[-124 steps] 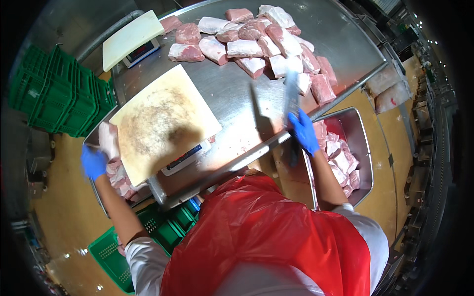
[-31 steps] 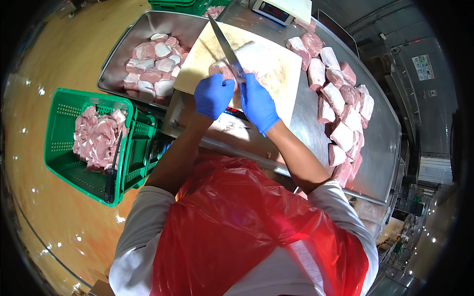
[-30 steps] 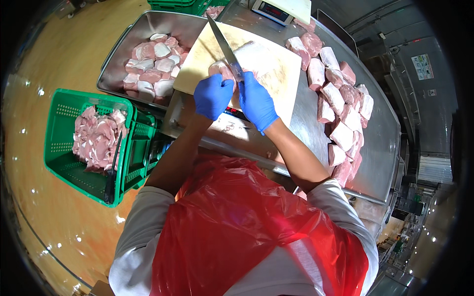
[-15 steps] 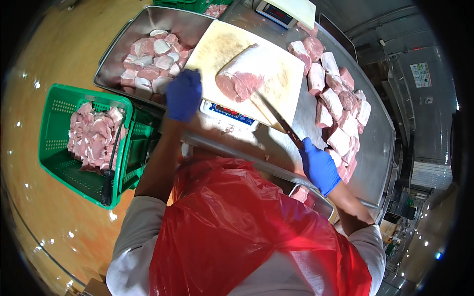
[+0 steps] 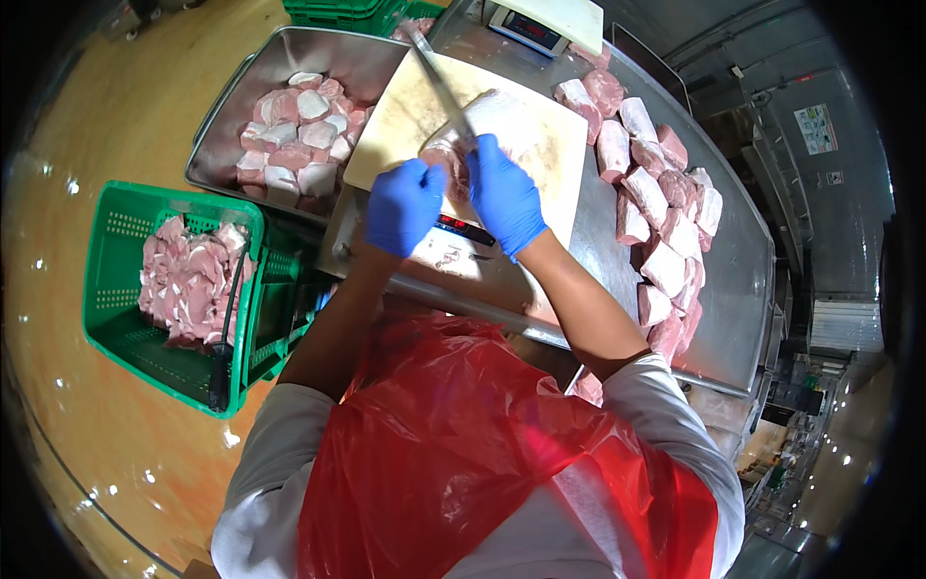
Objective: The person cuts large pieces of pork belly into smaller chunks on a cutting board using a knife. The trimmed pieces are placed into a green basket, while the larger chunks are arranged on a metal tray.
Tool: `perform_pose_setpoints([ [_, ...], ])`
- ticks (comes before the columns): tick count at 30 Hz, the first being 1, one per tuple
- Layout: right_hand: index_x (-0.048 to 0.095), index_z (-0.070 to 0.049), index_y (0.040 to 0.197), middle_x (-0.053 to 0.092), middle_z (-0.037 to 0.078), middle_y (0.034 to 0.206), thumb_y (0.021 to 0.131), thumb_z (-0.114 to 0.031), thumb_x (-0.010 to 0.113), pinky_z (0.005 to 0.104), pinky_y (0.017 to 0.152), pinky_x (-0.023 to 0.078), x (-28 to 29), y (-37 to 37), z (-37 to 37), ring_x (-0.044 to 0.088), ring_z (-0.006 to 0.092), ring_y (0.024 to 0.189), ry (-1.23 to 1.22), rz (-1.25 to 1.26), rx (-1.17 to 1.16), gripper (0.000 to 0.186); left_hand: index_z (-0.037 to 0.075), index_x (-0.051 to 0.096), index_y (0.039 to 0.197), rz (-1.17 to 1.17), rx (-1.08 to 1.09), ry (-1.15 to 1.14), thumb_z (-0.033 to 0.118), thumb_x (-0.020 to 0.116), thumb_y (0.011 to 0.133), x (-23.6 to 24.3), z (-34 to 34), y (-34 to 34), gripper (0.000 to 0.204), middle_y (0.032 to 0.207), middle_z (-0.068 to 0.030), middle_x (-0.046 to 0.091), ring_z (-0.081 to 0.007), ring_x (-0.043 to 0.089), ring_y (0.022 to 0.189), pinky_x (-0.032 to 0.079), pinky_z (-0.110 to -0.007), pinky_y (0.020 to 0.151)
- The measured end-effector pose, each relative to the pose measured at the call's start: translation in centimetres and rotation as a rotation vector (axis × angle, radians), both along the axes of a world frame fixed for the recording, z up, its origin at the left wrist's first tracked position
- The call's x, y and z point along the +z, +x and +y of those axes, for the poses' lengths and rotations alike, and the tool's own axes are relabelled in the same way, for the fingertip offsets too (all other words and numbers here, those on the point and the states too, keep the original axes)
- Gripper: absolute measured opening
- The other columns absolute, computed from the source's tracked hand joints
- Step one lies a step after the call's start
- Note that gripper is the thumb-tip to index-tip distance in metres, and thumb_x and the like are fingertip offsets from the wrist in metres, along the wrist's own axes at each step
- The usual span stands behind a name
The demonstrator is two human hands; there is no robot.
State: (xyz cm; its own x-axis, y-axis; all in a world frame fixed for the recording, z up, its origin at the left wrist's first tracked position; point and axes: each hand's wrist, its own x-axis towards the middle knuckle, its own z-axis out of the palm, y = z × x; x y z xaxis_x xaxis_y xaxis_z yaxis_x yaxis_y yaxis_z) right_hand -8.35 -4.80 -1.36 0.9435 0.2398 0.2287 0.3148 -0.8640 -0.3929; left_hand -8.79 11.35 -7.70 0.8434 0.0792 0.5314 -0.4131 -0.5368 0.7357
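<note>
My gloved right hand [image 5: 505, 196] is wrapped round the handle of a knife [image 5: 442, 92]. Its long blade slants up and left, above the cutting board [image 5: 394, 125]. On the board lies a large piece of raw meat [image 5: 495, 114], pale with fat on top and pink at its near end; my hands and the blade partly cover it. Close to that near end, my gloved left hand [image 5: 405, 210] is closed in a fist, and whatever it may hold is hidden. The scale [image 5: 465, 229] with a red display shows in part under the board's near edge.
Left of the board, a metal tub [image 5: 376, 63] holds cut meat chunks. A green basket [image 5: 101, 289] with meat trimmings stands lower left. Several meat pieces [image 5: 648, 198] are piled on the steel table [image 5: 728, 289] to the right. A second scale [image 5: 531, 34] is at the back.
My right hand has swung up and left with the knife, from the board's near right corner to over the meat. My left hand has moved right, from the tub's edge to the meat's near end.
</note>
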Motion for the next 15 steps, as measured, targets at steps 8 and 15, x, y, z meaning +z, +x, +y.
perform_pose_setpoints([
  [8, 0.046, -0.006, 0.112, 0.066, 0.029, 0.084, 0.1, -0.017, 0.054, 0.0588, 0.064, 0.049, 1.8, 0.9, -2.9, 0.064, 0.0503, 0.075, 0.01, -0.066, -0.12, 0.018, 0.0, 0.069, 0.079, 0.146, -0.096, 0.27, 0.034, 0.072, 0.083, 1.1, -0.1, 1.5, 0.034, 0.072, -0.0229, 0.066, -0.0399, 0.066, 0.068, 0.054, -0.046, 0.064],
  [15, 0.045, -0.007, 0.117, 0.067, 0.028, 0.083, 0.101, -0.02, 0.051, 0.057, 0.066, 0.052, 0.0, -1.2, 0.0, 0.066, 0.0484, 0.076, -0.098, 0.15, -0.018, 0.021, -0.003, 0.062, 0.066, 0.425, -0.091, -0.263, 0.017, 0.071, 0.08, -1.8, 0.8, 0.5, 0.027, 0.062, -0.0242, 0.057, -0.0389, 0.06, 0.057, 0.049, -0.043, 0.057],
])
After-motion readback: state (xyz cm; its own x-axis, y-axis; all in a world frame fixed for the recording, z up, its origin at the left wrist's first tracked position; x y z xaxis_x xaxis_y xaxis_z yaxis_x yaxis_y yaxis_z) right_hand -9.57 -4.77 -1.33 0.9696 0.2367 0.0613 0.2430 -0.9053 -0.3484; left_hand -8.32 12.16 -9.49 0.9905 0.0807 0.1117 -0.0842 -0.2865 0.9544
